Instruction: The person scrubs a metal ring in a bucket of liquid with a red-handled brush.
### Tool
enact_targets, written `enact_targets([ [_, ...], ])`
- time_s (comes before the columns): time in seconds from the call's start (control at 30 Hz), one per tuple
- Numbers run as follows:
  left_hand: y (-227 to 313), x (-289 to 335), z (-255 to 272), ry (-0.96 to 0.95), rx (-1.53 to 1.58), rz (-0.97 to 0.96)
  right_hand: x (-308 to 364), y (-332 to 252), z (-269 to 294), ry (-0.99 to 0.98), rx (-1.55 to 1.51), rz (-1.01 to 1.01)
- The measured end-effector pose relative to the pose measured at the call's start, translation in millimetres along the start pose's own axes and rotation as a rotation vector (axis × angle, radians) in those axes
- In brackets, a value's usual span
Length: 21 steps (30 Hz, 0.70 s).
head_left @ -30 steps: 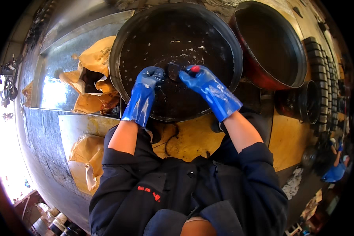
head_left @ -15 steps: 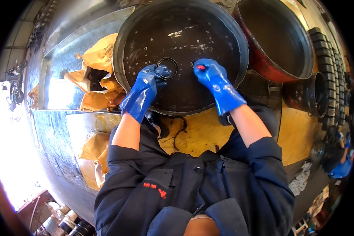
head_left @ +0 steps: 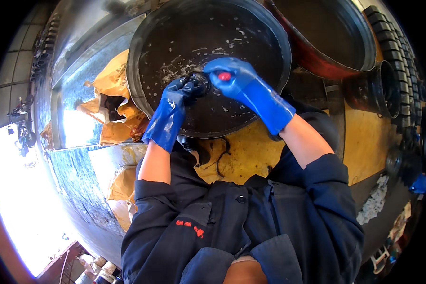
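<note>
Black ring (head_left: 205, 85), wet-looking and small, sits over the large round basin (head_left: 136, 71), a little toward seven o'clock from its middle. The left hand (head_left: 179, 92), in a long blue glove, comes to the ring from eight o'clock and grasps it, fingers curled over its near side. At the ring's three o'clock is the right hand (head_left: 230, 78), gloved likewise and clenched around a tool; the tool's red end (head_left: 224, 75) pokes out of the fist, while the rest is hidden. Whether the tool touches the ring I cannot tell.

Dark liquid (head_left: 227, 109) fills the basin, flecked with pale spots and streaks, densest at the ring's eleven o'clock. From the basin's middle, a red tub (head_left: 317, 64) stands between two and three o'clock, close beside the basin's rim. Past it, at three o'clock, are a dark bucket (head_left: 359, 94) and rows of black blocks (head_left: 381, 23).

At eight o'clock an open brown paper sack (head_left: 114, 71) rests on a metal tray (head_left: 78, 78), something dark inside its mouth; a second paper sack (head_left: 123, 183) lies toward seven. Between five and six o'clock shows a stained yellow surface (head_left: 244, 156), and well out past four, a crumpled grey cloth (head_left: 374, 201). The person's dark jacket (head_left: 251, 213) fills six o'clock, its sleeves ending around the elbows.
</note>
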State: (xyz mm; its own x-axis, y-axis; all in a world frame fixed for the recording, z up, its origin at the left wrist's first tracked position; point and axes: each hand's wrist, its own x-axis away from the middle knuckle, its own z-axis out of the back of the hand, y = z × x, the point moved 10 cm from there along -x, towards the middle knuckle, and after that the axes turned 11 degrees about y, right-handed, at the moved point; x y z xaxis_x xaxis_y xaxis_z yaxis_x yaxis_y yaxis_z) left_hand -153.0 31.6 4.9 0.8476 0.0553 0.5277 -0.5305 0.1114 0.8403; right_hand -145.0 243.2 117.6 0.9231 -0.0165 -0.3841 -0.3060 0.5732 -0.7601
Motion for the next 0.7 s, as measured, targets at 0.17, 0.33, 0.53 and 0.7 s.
enact_targets([
  [0.17,-15.3,-15.3,18.0,-0.013,0.057,0.024,-4.2,-32.1,0.8,-0.068,-0.196,0.026],
  [0.33,-8.2,-10.0,-3.5,-0.079,-0.040,0.010,7.9,-13.1,-11.3,-0.005,-0.093,0.068],
  [0.53,4.9,7.2,8.4,0.042,0.029,0.024,-0.3,-15.1,-10.6,-0.033,-0.098,-0.026],
  [0.7,9.2,1.3,0.5,-0.007,-0.037,-0.060,2.7,-21.7,-6.7,0.067,-0.146,0.076],
])
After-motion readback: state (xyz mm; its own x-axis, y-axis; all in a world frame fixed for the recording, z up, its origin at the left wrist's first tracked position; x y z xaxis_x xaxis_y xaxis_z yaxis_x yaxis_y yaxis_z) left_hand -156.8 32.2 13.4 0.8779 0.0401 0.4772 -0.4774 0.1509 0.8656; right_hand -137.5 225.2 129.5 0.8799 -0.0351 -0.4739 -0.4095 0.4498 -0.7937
